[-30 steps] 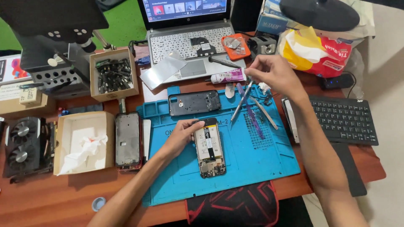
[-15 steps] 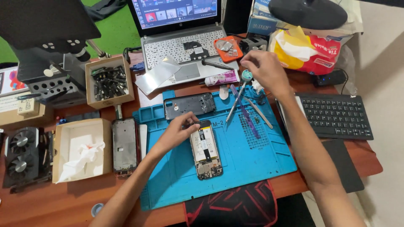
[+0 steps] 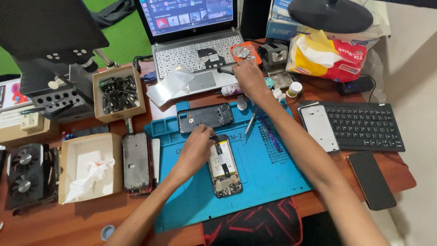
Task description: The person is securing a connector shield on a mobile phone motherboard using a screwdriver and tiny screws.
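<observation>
Wooden desk [image 3: 400,177], cluttered, carries a blue repair mat [image 3: 273,182] at its centre; a laptop [image 3: 195,50] stands open behind it.

Head view, work area: an opened smartphone [image 3: 224,166] lies face down near the middle of the mat, back cover off, battery and circuit boards exposed. The left hand [image 3: 195,148] rests on its upper left edge, fingers curled and pinching what appears to be a small dark tool or part at the phone's top; the exact item is too small to identify. This hold looks meant to pin the phone flat while its top end is worked on. A removed phone frame [image 3: 205,117] lies just above on the mat, set aside within reach.

Head view, far side: the right hand [image 3: 249,77] is extended to the laptop's front right corner, fingers closed around a dark-tipped tool [image 3: 226,70] that lies across the palm rest. A metal probe [image 3: 251,123] and other slim tools lie on the mat below the wrist.

Head view, surroundings: a cardboard box of black parts [image 3: 117,93] and a second box with crumpled tissue [image 3: 88,168] sit left, with another dismantled phone [image 3: 136,162] between that box and the mat. A black keyboard [image 3: 368,125], a white screen panel [image 3: 319,127] and a dark handset [image 3: 371,180] lie right.
</observation>
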